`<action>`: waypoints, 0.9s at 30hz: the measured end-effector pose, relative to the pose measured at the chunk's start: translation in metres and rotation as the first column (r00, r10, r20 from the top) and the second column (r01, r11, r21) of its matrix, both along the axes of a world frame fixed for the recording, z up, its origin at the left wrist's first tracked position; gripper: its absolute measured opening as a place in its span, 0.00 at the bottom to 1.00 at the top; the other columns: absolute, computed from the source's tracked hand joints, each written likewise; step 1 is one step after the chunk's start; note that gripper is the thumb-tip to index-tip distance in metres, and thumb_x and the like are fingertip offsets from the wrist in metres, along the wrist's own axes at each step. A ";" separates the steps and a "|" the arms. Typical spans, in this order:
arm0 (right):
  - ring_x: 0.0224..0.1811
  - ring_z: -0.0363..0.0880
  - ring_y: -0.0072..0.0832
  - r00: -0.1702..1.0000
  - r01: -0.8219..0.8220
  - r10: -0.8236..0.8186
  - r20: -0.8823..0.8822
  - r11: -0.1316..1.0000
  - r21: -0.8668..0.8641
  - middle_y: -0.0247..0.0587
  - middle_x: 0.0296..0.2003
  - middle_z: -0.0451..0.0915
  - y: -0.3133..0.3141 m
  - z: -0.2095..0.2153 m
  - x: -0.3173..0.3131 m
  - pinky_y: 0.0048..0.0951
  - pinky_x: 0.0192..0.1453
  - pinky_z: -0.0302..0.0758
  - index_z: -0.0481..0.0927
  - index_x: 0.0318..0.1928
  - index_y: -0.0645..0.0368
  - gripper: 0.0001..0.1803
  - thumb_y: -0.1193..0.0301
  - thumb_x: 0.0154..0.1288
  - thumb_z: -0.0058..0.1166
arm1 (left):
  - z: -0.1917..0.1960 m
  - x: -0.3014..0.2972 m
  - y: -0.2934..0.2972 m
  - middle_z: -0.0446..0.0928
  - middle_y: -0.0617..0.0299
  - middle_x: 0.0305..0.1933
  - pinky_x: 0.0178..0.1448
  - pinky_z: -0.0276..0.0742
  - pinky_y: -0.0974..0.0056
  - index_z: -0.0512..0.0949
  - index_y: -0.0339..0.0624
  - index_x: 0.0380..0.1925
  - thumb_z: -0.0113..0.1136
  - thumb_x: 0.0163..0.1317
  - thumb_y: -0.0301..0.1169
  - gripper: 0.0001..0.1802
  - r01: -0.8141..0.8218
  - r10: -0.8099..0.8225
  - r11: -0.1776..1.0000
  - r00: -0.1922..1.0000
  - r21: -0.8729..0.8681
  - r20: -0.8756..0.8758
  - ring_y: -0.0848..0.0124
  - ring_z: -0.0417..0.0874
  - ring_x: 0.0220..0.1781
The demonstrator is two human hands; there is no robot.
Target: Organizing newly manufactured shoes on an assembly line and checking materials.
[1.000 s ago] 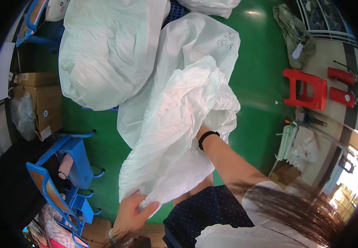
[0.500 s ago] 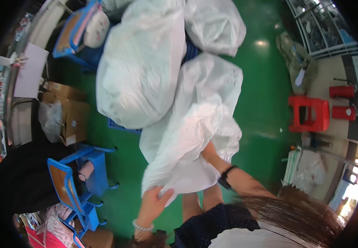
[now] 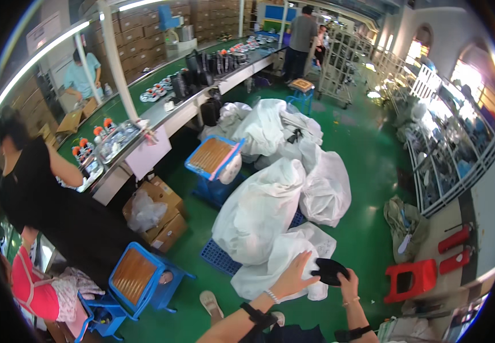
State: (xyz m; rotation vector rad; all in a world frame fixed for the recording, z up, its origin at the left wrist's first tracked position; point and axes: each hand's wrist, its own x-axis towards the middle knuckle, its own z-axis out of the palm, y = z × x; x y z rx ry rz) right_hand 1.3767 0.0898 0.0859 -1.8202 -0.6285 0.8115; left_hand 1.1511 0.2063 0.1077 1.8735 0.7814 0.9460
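A small black item [image 3: 330, 271], soft-looking and curved, is in my right hand [image 3: 348, 287], whose fingers close on its right end. I cannot make out its exact kind. My left hand [image 3: 294, 278] is just left of it, fingers stretched out and apart, with the thumb close to or touching its left end. Beneath both hands lies a slack white sack [image 3: 270, 264], flattened and crumpled. A full white sack [image 3: 259, 208] leans just beyond it on a blue plastic pallet [image 3: 219, 258].
More white sacks [image 3: 324, 186] are heaped beyond. Blue-framed chairs [image 3: 136, 280] and cardboard boxes [image 3: 164, 211] stand left, beside a person in black [image 3: 59, 183] at a long workbench [image 3: 170, 114]. A red stool [image 3: 410, 280] and a wire rack [image 3: 447, 154] are on the right.
My view has swung up and out across the room. Both hands have let go of the white sack's edge. The black item is now in my right hand.
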 end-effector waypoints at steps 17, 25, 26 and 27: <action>0.46 0.76 0.23 0.317 -0.703 0.887 -0.335 0.457 0.545 0.34 0.46 0.76 0.238 0.126 -0.450 0.26 0.51 0.72 0.69 0.59 0.58 0.22 0.60 0.71 0.45 | 0.122 -0.422 0.115 0.77 0.58 0.41 0.46 0.74 0.67 0.73 0.37 0.47 0.50 0.68 0.35 0.14 -0.187 0.570 0.695 0.732 -0.695 0.373 0.71 0.79 0.42; 0.55 0.73 0.28 0.114 -0.675 0.777 -0.619 0.518 0.526 0.40 0.54 0.72 0.351 0.126 -0.480 0.33 0.60 0.72 0.63 0.63 0.61 0.29 0.57 0.68 0.50 | 0.092 -0.416 0.245 0.75 0.57 0.46 0.51 0.77 0.64 0.65 0.43 0.53 0.42 0.71 0.42 0.18 0.022 0.497 0.775 0.594 -0.631 0.632 0.68 0.78 0.46; 0.55 0.73 0.26 0.206 -0.663 0.766 -0.609 0.567 0.488 0.38 0.54 0.72 0.373 0.134 -0.483 0.32 0.60 0.71 0.63 0.63 0.60 0.30 0.57 0.67 0.52 | 0.090 -0.413 0.269 0.75 0.57 0.46 0.52 0.76 0.64 0.67 0.41 0.51 0.45 0.70 0.40 0.17 -0.034 0.492 0.794 0.621 -0.607 0.610 0.68 0.78 0.47; 0.55 0.73 0.26 0.209 -0.663 0.771 -0.602 0.564 0.492 0.38 0.54 0.72 0.396 0.139 -0.483 0.32 0.60 0.71 0.63 0.63 0.60 0.30 0.57 0.67 0.52 | 0.093 -0.410 0.298 0.76 0.56 0.46 0.52 0.76 0.64 0.69 0.38 0.50 0.48 0.68 0.38 0.17 -0.086 0.482 0.817 0.644 -0.570 0.594 0.68 0.78 0.47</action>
